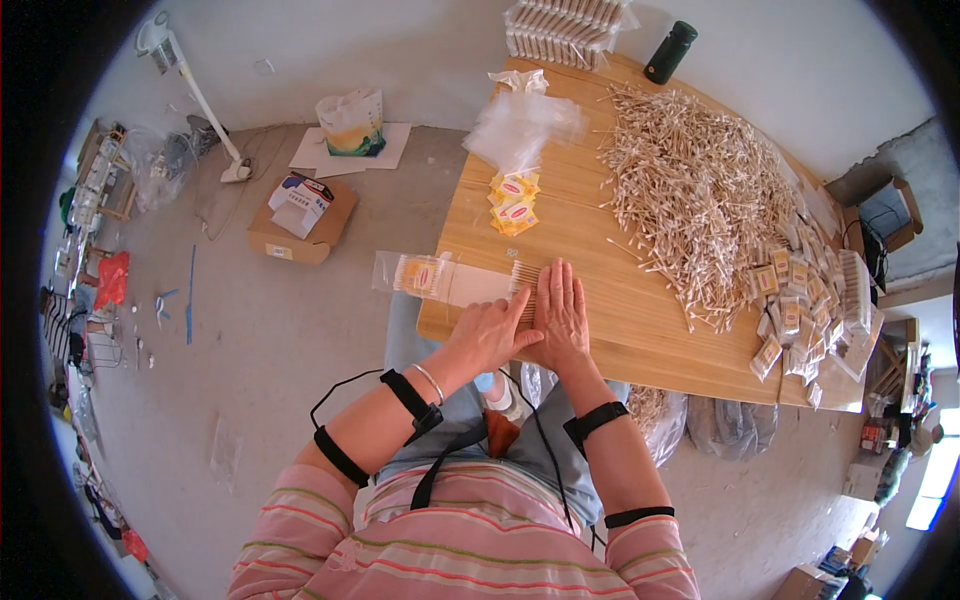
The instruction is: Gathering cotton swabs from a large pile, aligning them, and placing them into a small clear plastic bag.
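With the hands as the clock's centre, swabs [526, 272] are being covered in part at the table's near edge, where they are lying side by side in a small row. The right hand [562, 312] is being held flat, palm down, its fingers straight and together along the row. The left hand [490, 330] is being held loosely open, its index finger being laid on the swabs and its thumb being stretched toward the right hand; whether anything is being pinched beneath it cannot be told.

Just beside the row, toward ten o'clock, a white card [478, 285] is being bordered at its far end by a clear packet [417, 275] with a yellow label, which is reaching past the edge of the table [640, 335]. At twelve o'clock, loose yellow labels [514, 205] are being kept in a small heap. At three o'clock, filled packets [795, 290] are being heaped together, and toward two o'clock a broad pile [690, 190] of loose swabs is being spread. Beyond the labels, clear bags [520, 130] are being stacked flat. Farther off, a dark bottle [670, 52] is standing at one o'clock, and wrapped bundles [565, 30] are being stacked at twelve.
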The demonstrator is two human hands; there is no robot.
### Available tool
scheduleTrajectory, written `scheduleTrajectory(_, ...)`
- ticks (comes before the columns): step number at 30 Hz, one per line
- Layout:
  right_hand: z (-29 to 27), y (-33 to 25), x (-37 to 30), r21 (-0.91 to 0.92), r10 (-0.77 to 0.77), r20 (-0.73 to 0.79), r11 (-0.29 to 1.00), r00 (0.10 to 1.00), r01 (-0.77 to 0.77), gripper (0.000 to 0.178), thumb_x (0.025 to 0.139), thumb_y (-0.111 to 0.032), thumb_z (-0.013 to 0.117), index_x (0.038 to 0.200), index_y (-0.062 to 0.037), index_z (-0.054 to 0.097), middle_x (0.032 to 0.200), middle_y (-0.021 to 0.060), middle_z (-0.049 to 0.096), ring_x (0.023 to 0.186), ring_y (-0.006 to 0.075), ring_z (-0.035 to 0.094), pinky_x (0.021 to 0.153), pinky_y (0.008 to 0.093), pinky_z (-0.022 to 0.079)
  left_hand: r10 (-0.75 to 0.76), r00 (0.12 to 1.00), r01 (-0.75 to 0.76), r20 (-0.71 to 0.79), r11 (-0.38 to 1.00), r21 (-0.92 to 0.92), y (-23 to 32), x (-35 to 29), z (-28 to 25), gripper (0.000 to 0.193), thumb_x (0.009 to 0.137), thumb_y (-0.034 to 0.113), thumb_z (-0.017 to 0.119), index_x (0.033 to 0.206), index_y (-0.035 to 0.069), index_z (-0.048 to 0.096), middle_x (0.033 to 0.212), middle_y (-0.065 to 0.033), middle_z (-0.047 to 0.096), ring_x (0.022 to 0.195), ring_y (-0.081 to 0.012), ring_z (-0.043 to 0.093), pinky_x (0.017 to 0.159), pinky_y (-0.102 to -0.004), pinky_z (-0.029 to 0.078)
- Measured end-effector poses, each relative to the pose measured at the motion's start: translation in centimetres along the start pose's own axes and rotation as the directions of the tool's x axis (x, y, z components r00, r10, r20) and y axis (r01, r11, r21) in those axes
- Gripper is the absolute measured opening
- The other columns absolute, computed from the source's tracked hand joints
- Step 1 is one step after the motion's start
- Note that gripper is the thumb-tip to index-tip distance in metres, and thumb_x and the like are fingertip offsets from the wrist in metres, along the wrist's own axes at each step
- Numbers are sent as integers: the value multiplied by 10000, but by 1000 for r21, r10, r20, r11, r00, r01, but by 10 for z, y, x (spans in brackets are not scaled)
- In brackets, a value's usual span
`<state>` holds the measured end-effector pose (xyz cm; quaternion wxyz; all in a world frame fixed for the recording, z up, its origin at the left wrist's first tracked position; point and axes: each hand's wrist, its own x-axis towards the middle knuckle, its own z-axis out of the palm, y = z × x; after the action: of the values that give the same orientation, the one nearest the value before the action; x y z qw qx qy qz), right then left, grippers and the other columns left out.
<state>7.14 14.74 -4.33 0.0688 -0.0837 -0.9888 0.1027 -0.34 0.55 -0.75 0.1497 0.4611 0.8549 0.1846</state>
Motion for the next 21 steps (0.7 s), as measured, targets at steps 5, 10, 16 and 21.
scheduleTrajectory(5,3,0,0,-81,-18,-32,997,999,15,1007,729,-482,648,1464,61,224,1555,248,159,1460,380,142,1185,465,129,45,998,-42,-54,998,43,0,-1,-1,756,930,570,458,1381,-26,344,898,-242,659,817,-419,649,722,-481,512)
scheduleTrajectory(10,4,0,0,-10,7,-27,1000,1000,-7,1015,723,-496,655,1460,61,236,1552,250,168,1458,381,148,1184,466,135,-83,993,87,88,995,-45,3,8,-8,766,934,540,480,1408,-39,315,944,-272,662,845,-404,660,722,-469,525)
scheduleTrajectory(16,8,1,0,-31,12,-24,999,1000,-13,1018,725,-503,661,1460,60,236,1554,250,163,1461,378,139,1187,464,125,-68,994,73,87,996,-54,1,11,-6,789,930,529,496,1430,-38,269,895,-263,668,835,-411,659,705,-473,527)
scheduleTrajectory(21,6,-1,0,10,21,-13,1000,1000,-21,998,730,-488,652,1459,60,246,1558,248,159,1464,375,130,1190,460,114,-47,997,50,66,997,-53,-3,8,-1,780,929,520,506,1428,-34,276,875,-265,666,818,-412,661,692,-481,526)
